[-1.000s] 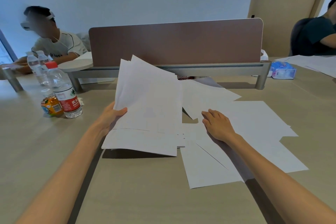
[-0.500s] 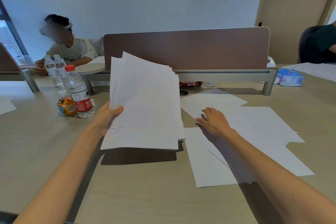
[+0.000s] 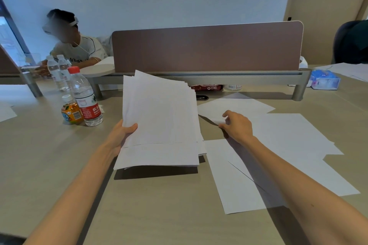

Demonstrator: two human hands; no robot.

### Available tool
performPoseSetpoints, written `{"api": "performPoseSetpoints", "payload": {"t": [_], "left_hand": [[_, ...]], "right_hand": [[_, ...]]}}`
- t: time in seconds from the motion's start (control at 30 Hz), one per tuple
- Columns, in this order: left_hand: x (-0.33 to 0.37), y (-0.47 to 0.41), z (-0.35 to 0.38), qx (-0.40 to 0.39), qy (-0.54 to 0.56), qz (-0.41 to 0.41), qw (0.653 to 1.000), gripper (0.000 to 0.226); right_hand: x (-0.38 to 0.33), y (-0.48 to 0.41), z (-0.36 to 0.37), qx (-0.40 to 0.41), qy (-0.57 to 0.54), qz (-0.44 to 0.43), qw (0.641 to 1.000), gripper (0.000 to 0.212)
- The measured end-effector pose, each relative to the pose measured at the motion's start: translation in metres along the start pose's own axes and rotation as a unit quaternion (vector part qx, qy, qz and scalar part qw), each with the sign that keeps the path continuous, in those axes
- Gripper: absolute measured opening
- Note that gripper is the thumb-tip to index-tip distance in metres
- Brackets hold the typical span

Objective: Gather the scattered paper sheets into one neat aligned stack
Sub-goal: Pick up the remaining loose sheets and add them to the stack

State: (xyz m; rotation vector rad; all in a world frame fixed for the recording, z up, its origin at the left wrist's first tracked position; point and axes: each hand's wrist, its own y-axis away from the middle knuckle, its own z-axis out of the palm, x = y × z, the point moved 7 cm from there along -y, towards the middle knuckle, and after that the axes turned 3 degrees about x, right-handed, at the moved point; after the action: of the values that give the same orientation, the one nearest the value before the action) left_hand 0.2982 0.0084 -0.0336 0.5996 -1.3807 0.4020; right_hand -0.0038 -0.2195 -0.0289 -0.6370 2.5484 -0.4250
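At nine o'clock, stack point(image 3: 161, 121) gripped by left hand point(image 3: 121, 135); sheet point(image 3: 241, 105) pinched by right hand point(image 3: 238, 126), liable to be creased if yanked.

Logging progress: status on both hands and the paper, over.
Left hand grips gathered stack, tilted up. Right hand pinches loose sheet by its corner. More sheets lie flat rightward. Bottles stand left, apart.

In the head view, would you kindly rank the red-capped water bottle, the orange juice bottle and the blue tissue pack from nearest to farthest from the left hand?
From the left hand, gripping the paper stack:
1. Red-capped water bottle, just to its left.
2. Orange juice bottle, further left, beside that bottle.
3. Blue tissue pack, far off on the right.
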Motion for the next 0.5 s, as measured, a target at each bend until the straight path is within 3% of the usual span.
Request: {"api": "performPoseSetpoints", "payload": {"t": [0.1, 0.3, 0.5], "left_hand": [[-0.003, 0.000, -0.007, 0.007, 0.006, -0.006, 1.000, 0.041], [-0.005, 0.001, -0.008, 0.020, 0.015, -0.017, 1.000, 0.037], [-0.015, 0.004, 0.012, 0.004, 0.004, -0.047, 0.999, 0.031]], "right_hand": [[0.005, -0.004, -0.008, 0.045, 0.020, 0.003, 0.999, 0.018], [0.009, -0.005, -0.029, 0.163, -0.078, 0.056, 0.982, 0.020], [-0.012, 0.011, -0.061, 0.224, -0.120, -0.088, 0.963, 0.017]]}}
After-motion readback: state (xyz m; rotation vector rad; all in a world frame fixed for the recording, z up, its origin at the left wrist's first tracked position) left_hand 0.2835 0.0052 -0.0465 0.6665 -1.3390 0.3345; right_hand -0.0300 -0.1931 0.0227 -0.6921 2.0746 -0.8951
